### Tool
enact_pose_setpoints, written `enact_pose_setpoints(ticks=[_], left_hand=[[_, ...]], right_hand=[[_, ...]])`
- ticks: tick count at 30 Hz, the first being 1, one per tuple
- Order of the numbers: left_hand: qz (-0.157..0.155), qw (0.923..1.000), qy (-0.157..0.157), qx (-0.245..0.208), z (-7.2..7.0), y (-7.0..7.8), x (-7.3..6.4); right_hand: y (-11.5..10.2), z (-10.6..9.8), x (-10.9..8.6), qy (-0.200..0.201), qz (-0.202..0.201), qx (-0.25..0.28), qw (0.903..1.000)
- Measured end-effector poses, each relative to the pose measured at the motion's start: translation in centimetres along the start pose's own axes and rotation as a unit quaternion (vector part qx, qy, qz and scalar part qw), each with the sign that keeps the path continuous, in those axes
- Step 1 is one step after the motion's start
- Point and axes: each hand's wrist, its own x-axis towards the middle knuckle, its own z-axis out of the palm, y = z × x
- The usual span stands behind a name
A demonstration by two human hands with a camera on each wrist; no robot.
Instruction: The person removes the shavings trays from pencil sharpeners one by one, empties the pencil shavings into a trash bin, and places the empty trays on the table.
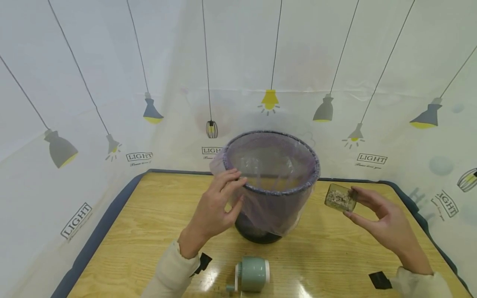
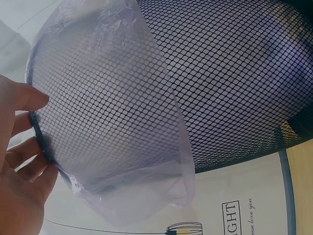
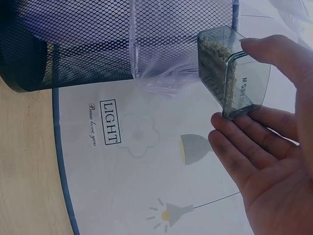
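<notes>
A dark mesh wastebasket (image 1: 257,238) stands on the table, lined with a thin purple plastic bag (image 2: 110,112) folded over its rim. My left hand (image 1: 218,203) holds the rim at its near left side, the thumb outside and the fingers over the edge, as the left wrist view shows. To the right of the basket, my right hand (image 1: 389,221) pinches a small clear shavings drawer (image 3: 234,73) between thumb and fingers. Pale pencil shavings (image 1: 339,199) lie inside it. The drawer is held up beside the basket, apart from it.
A green and white crank pencil sharpener (image 1: 253,274) lies on the wooden table (image 1: 149,231) in front of the basket, near me. Dark blue edging (image 1: 100,225) runs round the table. Behind stands a white wall covering (image 1: 238,49) printed with lamps.
</notes>
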Motion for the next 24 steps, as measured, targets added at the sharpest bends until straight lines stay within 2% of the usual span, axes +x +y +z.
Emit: enact_pose_setpoints(ticks=[11, 24], left_hand=[[-0.002, 0.9999, -0.010, 0.006, -0.2, 0.1, -0.1], [0.002, 1.0000, -0.005, 0.005, 0.0, -0.2, -0.1]], right_hand=[[-0.8, -0.5, 1.2, 0.022, -0.013, -0.027, 0.9993], [-1.6, -1.0, 2.5, 0.033, -0.024, -0.015, 0.9991]])
